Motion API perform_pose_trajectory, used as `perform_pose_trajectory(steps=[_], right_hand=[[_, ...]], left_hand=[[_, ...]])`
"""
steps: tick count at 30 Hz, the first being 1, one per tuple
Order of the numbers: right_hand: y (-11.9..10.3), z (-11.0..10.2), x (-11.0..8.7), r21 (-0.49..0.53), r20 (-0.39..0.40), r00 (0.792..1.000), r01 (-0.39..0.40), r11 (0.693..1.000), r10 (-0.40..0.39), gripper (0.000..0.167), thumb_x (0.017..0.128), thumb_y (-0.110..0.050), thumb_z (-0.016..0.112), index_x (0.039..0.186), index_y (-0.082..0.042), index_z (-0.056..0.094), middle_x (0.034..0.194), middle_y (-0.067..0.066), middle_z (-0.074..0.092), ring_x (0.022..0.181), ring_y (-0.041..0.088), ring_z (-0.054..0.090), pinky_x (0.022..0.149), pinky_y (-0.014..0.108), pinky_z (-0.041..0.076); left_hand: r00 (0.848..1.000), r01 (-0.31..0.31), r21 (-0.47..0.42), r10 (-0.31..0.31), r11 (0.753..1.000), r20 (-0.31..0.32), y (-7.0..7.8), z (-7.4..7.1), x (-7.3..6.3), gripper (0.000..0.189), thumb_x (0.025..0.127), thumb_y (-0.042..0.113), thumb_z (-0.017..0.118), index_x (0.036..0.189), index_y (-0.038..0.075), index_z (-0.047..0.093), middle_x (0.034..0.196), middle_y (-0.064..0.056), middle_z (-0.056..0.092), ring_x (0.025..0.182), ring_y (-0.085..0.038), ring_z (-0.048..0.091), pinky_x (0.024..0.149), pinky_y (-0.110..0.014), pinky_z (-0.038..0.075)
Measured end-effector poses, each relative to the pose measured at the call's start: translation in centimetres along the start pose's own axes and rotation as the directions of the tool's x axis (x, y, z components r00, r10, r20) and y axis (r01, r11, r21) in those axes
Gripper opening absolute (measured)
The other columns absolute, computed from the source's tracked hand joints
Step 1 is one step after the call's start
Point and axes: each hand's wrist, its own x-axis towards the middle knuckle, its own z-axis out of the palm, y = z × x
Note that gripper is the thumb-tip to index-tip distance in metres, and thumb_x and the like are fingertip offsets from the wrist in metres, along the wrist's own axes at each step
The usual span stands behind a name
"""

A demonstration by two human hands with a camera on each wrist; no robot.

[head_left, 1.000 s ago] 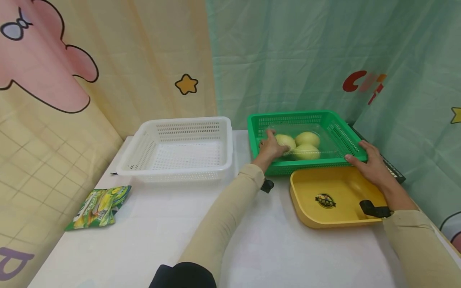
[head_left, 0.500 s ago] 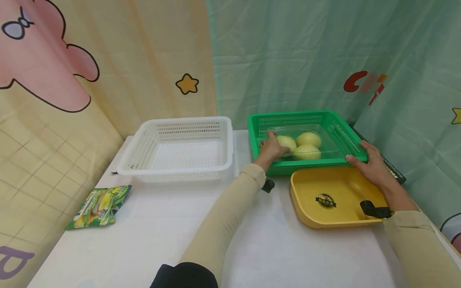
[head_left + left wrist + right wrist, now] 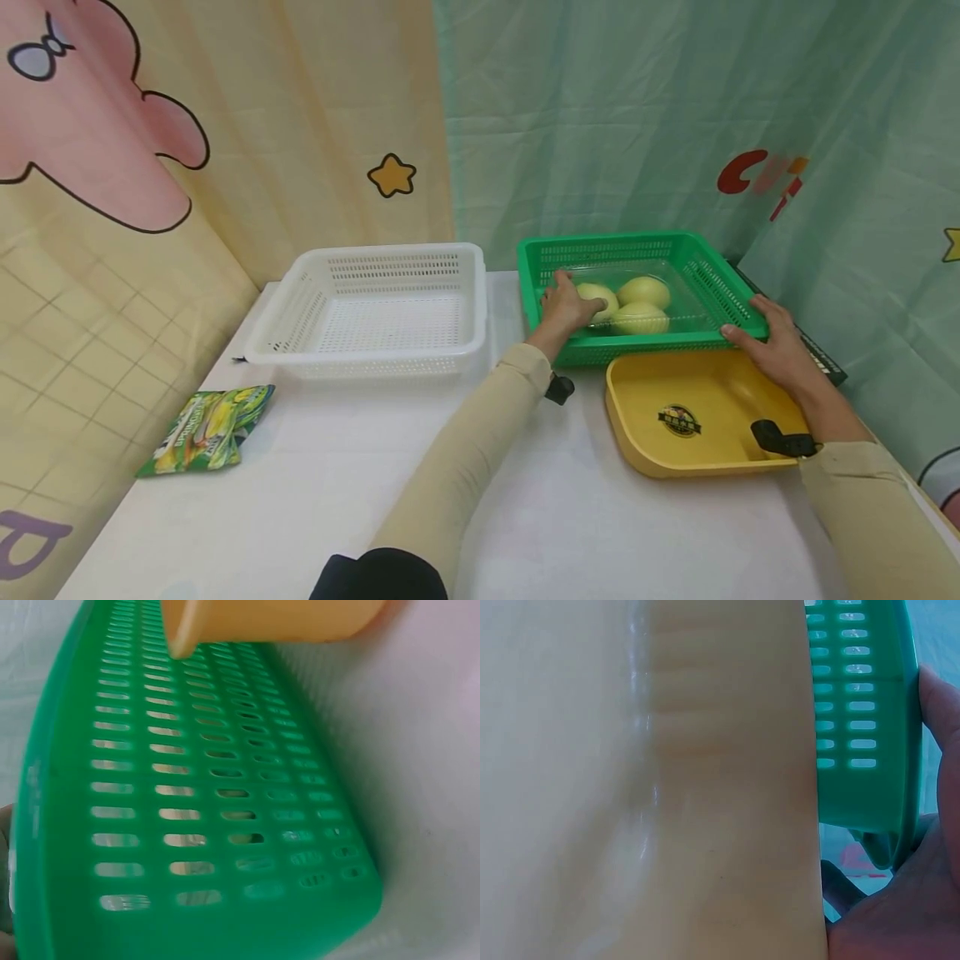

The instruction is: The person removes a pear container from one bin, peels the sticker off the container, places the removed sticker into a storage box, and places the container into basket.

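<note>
A green plastic basket (image 3: 675, 340) stands at the back right. In it sits a clear plastic box (image 3: 686, 296) with 3 pale yellow round fruits (image 3: 643, 292). My left hand (image 3: 562, 310) reaches over the basket's front left corner and grips the box's left end, thumb near one fruit. My right hand (image 3: 778, 346) holds the basket's front right corner, thumb on the front rim and fingers round the side. In the right wrist view the right hand (image 3: 922, 892) is at the basket's corner. The left wrist view shows mainly the basket's perforated wall (image 3: 225, 926).
A yellow tray (image 3: 720, 446) sits in front of the green basket, under my right wrist. A white perforated basket (image 3: 375, 360) stands back left on the white table (image 3: 360, 433). A green snack bag (image 3: 210, 425) lies at the left. A dark flat object (image 3: 823, 358) shows behind the right hand.
Almost nothing differs: both hands keep their places at the box and the basket. The whole head view has shifted very slightly.
</note>
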Motion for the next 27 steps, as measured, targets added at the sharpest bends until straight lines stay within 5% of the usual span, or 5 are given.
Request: perform_pose_trajectory(steps=[12,27], right_hand=[[-0.4,-0.1,0.0,0.027,0.016,1.000,-0.027,0.999,0.027,0.080,0.097,-0.039,0.045,0.150,0.002,0.002,0.155,0.027,-0.012,0.139,0.055,-0.008,0.104,0.074,0.006],[-0.4,-0.2,0.0,-0.006,0.009,0.999,-0.031,1.000,0.031,0.079,0.096,-0.039,0.045,0.150,0.001,0.004,0.156,0.026,-0.008,0.139,0.056,-0.008,0.103,0.075,0.006]], left_hand=[[0.998,-0.062,-0.151,0.062,0.987,-0.005,0.3,-1.7,-1.0,0.067,0.083,0.033,0.070,0.138,0.017,0.035,0.139,-0.011,0.047,0.121,-0.026,0.051,0.095,-0.039,0.048],[0.987,-0.137,-0.304,0.155,0.943,0.035,0.1,-4.6,-3.2,0.065,0.086,0.030,0.067,0.140,0.019,0.033,0.149,-0.012,0.035,0.135,-0.028,0.040,0.104,-0.043,0.042]])
